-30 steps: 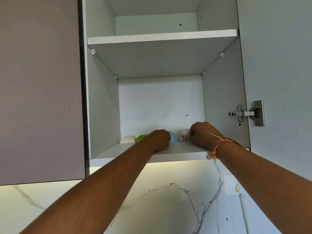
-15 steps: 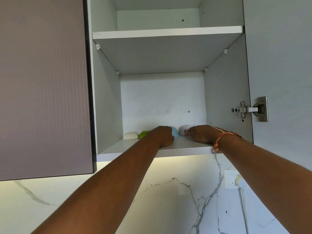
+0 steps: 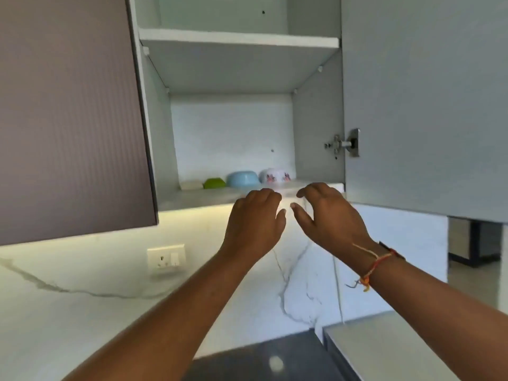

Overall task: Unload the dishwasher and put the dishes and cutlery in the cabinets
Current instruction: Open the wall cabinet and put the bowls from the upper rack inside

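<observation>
On the bottom shelf [image 3: 198, 198] of the open wall cabinet stand upside-down bowls in a row: a white dish [image 3: 191, 184], a green bowl [image 3: 214, 183], a blue bowl [image 3: 243, 179] and a white patterned bowl [image 3: 275, 176]. My left hand [image 3: 254, 224] hangs just below and in front of the shelf edge, fingers loosely curled, holding nothing. Beside it my right hand [image 3: 327, 213], with a thread bracelet on the wrist, is also empty with relaxed fingers.
The cabinet's right door [image 3: 426, 105] stands open with a hinge [image 3: 343, 144]. A closed brown door [image 3: 71, 114] is on the left. The upper shelf [image 3: 239, 39] holds nothing visible. A wall socket [image 3: 166, 259] sits on the marble backsplash; a dark counter [image 3: 261, 361] lies below.
Both hands have let go of the bowls and drawn back out of the cabinet, below the shelf edge. The blue and patterned bowls now stand uncovered on the shelf.
</observation>
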Demonstrator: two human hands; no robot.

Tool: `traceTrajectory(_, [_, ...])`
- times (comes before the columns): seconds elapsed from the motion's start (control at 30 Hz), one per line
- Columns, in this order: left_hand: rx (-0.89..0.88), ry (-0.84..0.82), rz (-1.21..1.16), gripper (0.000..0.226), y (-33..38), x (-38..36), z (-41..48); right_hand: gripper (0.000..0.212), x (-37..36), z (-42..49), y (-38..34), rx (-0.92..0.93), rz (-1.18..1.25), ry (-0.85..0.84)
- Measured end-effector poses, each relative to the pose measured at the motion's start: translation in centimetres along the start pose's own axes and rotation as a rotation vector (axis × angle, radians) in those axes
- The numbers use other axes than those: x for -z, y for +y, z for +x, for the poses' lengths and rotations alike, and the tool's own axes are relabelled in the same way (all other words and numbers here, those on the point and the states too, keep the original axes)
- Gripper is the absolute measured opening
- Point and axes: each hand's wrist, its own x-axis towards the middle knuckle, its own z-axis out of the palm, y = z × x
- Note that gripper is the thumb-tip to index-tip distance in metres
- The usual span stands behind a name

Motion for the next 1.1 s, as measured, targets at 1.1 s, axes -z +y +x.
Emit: traceTrajectory(1.1, [-0.126,-1.406,-0.536,0.059,54.7,4.6,-44.5,0.058,35.1,-67.5,7.8,-1.049,-0.141,-1.001])
